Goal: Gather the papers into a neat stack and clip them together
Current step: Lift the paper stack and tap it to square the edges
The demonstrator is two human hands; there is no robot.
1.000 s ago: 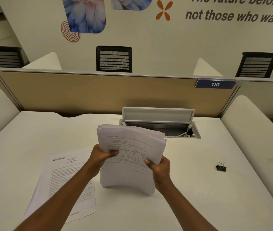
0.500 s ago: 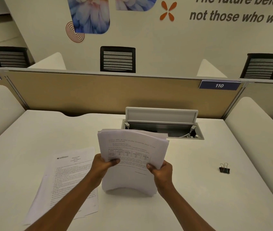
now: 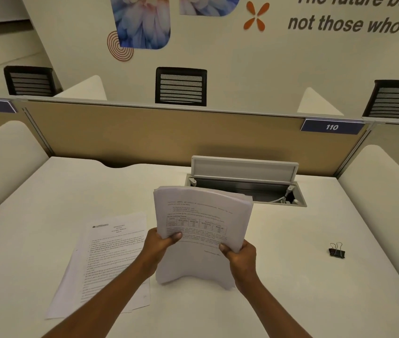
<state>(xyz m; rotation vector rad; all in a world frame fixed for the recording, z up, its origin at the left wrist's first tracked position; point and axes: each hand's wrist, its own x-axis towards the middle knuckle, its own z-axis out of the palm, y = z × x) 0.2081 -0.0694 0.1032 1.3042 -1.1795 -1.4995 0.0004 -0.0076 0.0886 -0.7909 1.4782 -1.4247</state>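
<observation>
Barely shifted, the paper stack [image 3: 203,215] stands edge-down on the desk [image 3: 315,296]; left hand [image 3: 159,246] and right hand [image 3: 241,258] grip its sides, probably squaring it.

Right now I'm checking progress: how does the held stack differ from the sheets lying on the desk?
The held stack stands upright, bowed, gripped by the left hand and right hand; the desk sheets lie flat, untouched. The held stack is thick; the desk sheets are few, fanned askew. Both are white printed pages.
</observation>
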